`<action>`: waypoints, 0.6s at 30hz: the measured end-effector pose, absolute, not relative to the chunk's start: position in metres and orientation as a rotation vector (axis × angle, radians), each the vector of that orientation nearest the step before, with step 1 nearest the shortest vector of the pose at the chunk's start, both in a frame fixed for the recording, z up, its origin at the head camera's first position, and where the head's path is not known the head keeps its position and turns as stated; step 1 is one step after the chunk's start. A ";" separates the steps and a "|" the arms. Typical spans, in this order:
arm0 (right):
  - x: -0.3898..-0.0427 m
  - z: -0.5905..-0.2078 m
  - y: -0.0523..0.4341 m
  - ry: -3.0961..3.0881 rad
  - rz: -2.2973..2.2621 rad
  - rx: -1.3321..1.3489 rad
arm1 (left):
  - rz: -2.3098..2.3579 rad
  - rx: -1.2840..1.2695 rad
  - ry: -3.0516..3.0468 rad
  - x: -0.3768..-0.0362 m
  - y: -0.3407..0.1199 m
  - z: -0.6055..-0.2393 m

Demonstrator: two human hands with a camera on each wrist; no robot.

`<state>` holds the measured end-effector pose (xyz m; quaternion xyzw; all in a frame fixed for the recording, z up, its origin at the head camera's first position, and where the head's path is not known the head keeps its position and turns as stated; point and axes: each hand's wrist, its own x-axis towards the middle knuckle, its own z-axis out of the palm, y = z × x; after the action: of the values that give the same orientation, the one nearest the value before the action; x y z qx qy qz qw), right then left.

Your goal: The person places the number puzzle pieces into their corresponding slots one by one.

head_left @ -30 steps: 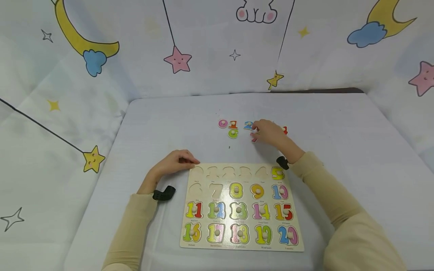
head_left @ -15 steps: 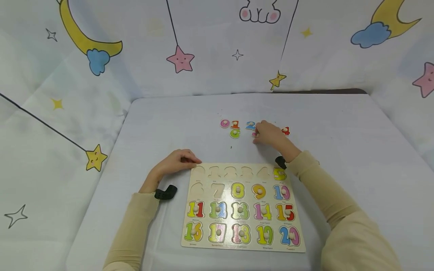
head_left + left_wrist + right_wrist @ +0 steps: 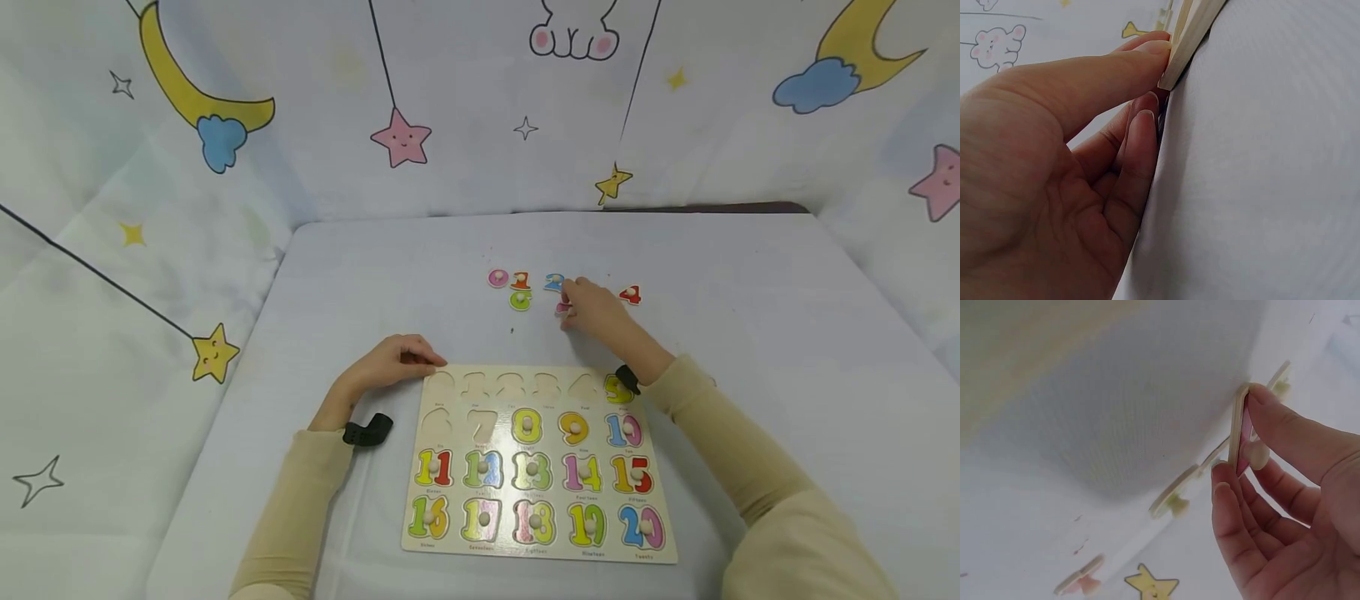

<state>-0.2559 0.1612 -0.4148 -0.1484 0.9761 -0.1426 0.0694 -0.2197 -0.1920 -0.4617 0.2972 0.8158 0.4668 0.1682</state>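
A wooden number puzzle board [image 3: 458, 417] lies flat on the table, with several number pieces set in it and several bare recesses in its upper rows. My left hand [image 3: 390, 361] holds the board's upper left corner; in the left wrist view its thumb [image 3: 1141, 62] meets the board's edge [image 3: 1188, 56]. Beyond the board, my right hand [image 3: 600, 310] pinches a pink number piece [image 3: 1243, 434] between thumb and fingers. The right wrist view shows this piece tipped on edge, its round knob [image 3: 1256, 454] toward the palm. Its numeral cannot be read.
Loose pieces lie on the white table [image 3: 360, 283] beyond the board: a pink 0 [image 3: 498, 278], an orange 1 [image 3: 521, 281], a green 6 [image 3: 521, 301], a blue 2 [image 3: 553, 282] and a red 4 [image 3: 631, 294]. A printed cloth [image 3: 465, 83] hangs behind.
My right fingers have closed in on the pink piece, which showed flatter below them a second ago. The left hand stays at the board's corner. The whole head view shifts slightly.
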 end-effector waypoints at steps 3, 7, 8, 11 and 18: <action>-0.251 -0.414 0.162 2.963 -0.429 -0.465 | 1.321 0.828 2.325 -0.212 -0.188 -0.448; -0.247 -0.414 0.162 2.980 -0.440 -0.477 | 1.309 0.792 2.323 -0.201 -0.183 -0.429; -0.247 -0.414 0.162 2.980 -0.444 -0.480 | 1.309 0.797 2.323 -0.201 -0.183 -0.429; -0.246 -0.415 0.164 2.984 -0.452 -0.477 | 1.302 0.799 2.332 -0.207 -0.185 -0.440; -0.243 -0.415 0.166 2.991 -0.488 -0.484 | 1.307 0.811 2.348 -0.217 -0.190 -0.461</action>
<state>-0.2431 0.1658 -0.4146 -0.1575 0.9740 -0.1589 0.0365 -0.2170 -0.1903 -0.4607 0.2848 0.8249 0.4592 0.1664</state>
